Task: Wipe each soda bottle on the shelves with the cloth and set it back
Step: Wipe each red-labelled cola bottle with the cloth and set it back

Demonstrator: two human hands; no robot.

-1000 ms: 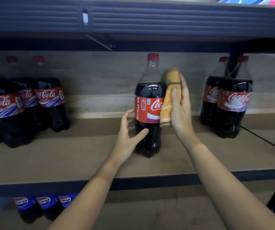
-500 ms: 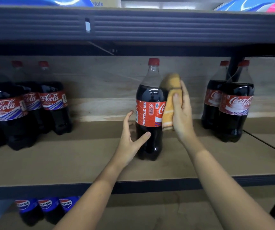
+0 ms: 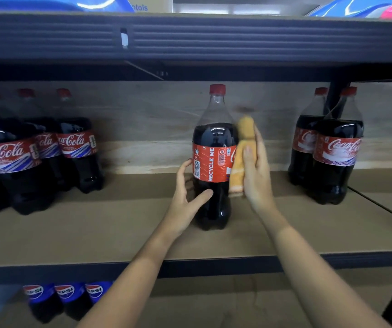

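Middle shelf (image 3: 95,233) of brown board with a dark metal front edge — a tall clear plastic cola bottle with red cap and red "RECYCLE ME" label (image 3: 214,162) stands upright near the centre, well apart from the other bottles

Left hand (image 3: 185,197): grip curled around the bottle's lower left side, thumb laid across the dark front below the label, fingers reaching round the far side at label height. Holding the bottle, base on the shelf

Right hand (image 3: 255,171): fingers mostly straight, pressing a folded orange-yellow cloth (image 3: 241,159) flat against the bottle's right side. Cloth runs from the shoulder of the bottle down past the label's lower edge; its top end is blurred. Whether the thumb hooks the cloth I cannot tell — it is hidden behind the palm

Left end of the same shelf: a cluster of red-labelled cola bottles (image 3: 76,147), standing close together, some cut by the frame edge. Right end: a pair of red-capped cola bottles (image 3: 337,157), one just behind the other, beside a dark upright post (image 3: 334,95)

Lower shelf, near left: three blue-labelled Pepsi bottles (image 3: 64,292) in a row, only the upper parts showing

Above, the dark ribbed beam of the upper shelf (image 3: 237,36) spans the view
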